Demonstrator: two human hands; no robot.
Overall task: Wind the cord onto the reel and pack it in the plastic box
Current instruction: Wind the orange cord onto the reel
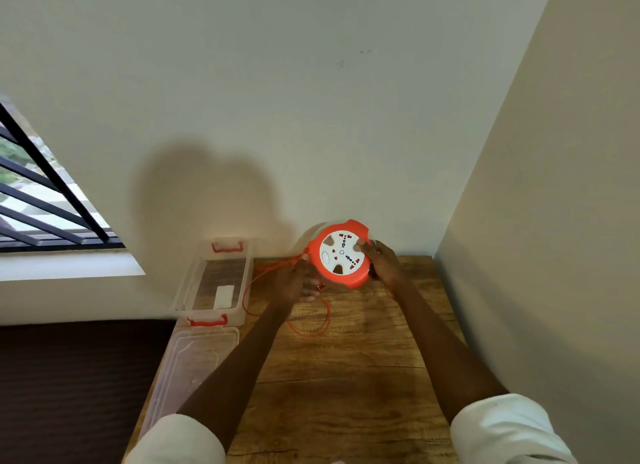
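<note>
the right hand (382,262) grips the reel (341,254) above the table (346,394); the left hand (294,280) pinches the cord (320,325). slack looping toward 6 o'clock could snag; the plastic box (214,280) waits at 9 o'clock.

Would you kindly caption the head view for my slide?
Both hands hold an orange cord reel above a wooden table, loose cord trailing beside an open plastic box.

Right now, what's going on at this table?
A person is winding an orange cord onto a reel. The right hand holds the reel up off the table; the left hand pinches the cord beside it. Loose cord lies on the table. The box sits open at the left, its lid in front of it.
</note>
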